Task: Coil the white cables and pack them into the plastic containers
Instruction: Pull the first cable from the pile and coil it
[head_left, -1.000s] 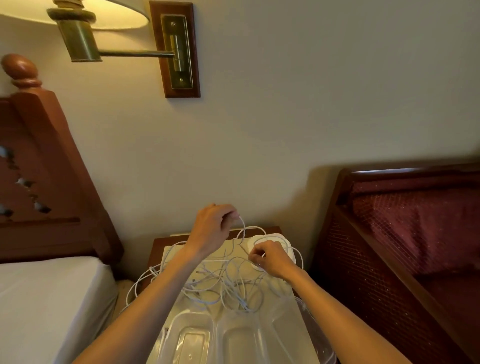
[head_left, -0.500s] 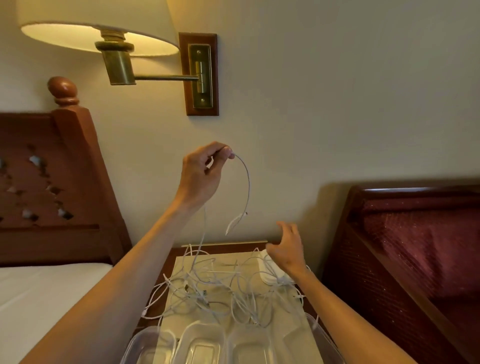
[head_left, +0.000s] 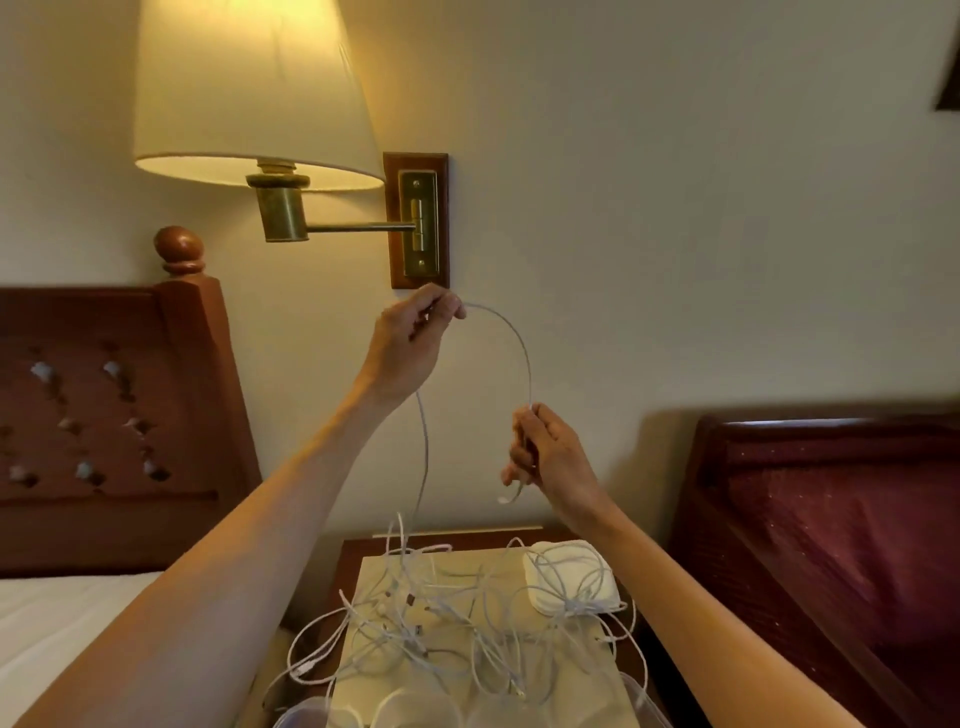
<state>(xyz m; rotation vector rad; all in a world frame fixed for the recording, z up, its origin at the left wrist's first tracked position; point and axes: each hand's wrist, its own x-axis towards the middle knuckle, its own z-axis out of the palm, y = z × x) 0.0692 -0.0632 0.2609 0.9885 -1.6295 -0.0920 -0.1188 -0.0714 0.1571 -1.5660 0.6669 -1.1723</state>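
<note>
Change: both hands have risen from the heap; the right hand (head_left: 545, 452), open above the pile half a second ago, now pinches the free end of the lifted cable (head_left: 511, 338).
Left hand: the left hand (head_left: 410, 343) pinches the same cable between thumb and fingertips, high up, just below the wall lamp's mount (head_left: 418, 221).
Span: the cable arcs from left hand to right hand; its plug hangs just below the right fingers.
Tail: below the left hand the cable drops straight into the tangle of white cables (head_left: 452, 618).
Tangle: lies on a pale mat over the bedside surface (head_left: 358, 553), some strands draped over a white pad (head_left: 571, 571), others hanging off the left edge.
Containers: clear plastic containers (head_left: 415, 709) sit at the bottom edge, nearest the person; nothing coiled shows in them.
Meaning: one cable appears isolated with its end secured, so winding the first loop can likely begin; the tail may snag in the heap.
</note>
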